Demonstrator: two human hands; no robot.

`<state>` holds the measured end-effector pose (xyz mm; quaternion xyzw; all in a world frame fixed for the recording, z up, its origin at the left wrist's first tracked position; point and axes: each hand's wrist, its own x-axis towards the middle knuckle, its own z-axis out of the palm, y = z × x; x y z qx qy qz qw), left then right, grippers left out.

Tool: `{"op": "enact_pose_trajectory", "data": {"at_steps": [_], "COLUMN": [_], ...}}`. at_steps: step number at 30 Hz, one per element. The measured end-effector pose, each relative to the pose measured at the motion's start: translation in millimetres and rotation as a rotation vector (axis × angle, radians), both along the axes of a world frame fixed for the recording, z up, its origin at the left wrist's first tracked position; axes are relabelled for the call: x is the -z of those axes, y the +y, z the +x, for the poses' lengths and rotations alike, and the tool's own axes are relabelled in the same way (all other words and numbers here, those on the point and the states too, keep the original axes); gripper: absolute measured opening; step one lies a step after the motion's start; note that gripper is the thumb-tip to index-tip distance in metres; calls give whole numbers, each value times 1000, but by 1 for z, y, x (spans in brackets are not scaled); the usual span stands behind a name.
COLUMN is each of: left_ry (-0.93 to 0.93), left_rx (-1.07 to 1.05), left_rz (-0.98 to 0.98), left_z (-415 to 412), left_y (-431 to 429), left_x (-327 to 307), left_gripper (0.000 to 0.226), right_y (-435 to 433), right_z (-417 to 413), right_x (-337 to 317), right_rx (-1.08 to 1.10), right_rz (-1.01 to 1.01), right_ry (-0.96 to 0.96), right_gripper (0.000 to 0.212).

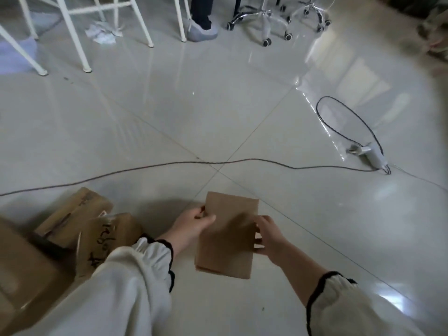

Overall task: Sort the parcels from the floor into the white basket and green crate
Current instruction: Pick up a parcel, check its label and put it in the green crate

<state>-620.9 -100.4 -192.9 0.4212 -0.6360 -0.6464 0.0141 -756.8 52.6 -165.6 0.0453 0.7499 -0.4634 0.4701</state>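
Floor (242,105) ahead open — cable (145,167) crosses; boxes (80,221) crowd left.

**Soft daylight, glare upper right, motion blur low**

Even, fairly bright light, prob. from a window off to the upper right: broad white glare on the glossy floor (334,76), w/ streaky reflections running down past the cable (169,163). Shadows soft; a dim patch lies under the parcel (229,235) and beside the boxes (80,229). Left hand (194,226), right hand (269,238) and sleeves smeared by motion blur. Wide-angle bend: tile lines curve, corners darken, top-right corner mushy. Chair bases (266,18) at the far edge are soft, low detail.
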Motion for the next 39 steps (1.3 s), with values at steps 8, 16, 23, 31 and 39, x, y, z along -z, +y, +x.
{"op": "enact_pose_trajectory", "data": {"at_steps": [8,16,23,31,39], "left_ry": [116,-225,-193,-118,-130], "left_rx": [-434,-72,-36,-162,-168], "left_rz": [85,125,189,209,158], "left_z": [12,55,58,52,56], "left_y": [-27,5,8,14,11], "left_x": [-20,28,31,-16,-211], "left_gripper": [29,30,29,23,20], "right_y": [-23,-5,-5,-6,7], "right_z": [4,29,32,39,45], "right_x": [9,30,36,-8,-199], "right_rx": [323,-107,-98,-55,-36], "right_rz": [-160,140,159,136,83], "right_ry": [-69,-194,-153,-50,-44], "right_gripper": [50,38,25,24,20]}}
